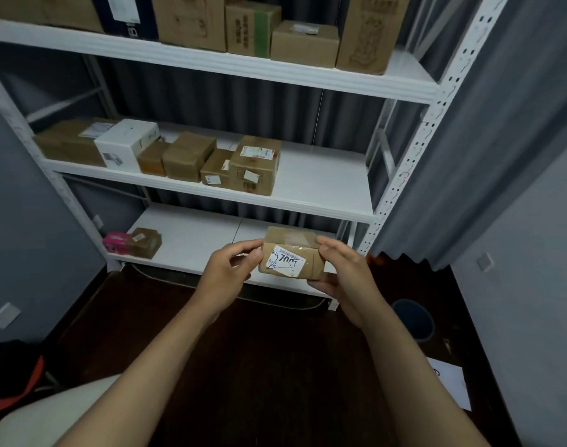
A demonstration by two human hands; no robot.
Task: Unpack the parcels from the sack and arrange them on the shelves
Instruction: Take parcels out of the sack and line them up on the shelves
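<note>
- Your left hand [225, 272] and right hand [342, 274] clamp the small brown labelled cardboard parcel [290, 254] at frame centre
- White metal shelf unit [324, 206]: middle tier's right half bare

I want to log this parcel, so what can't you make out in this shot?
- Small parcel: label print too small to read; left hand and right hand cover its ends.
- Top shelf boxes: cut off by the upper edge.
- Sack: not in view.
</note>
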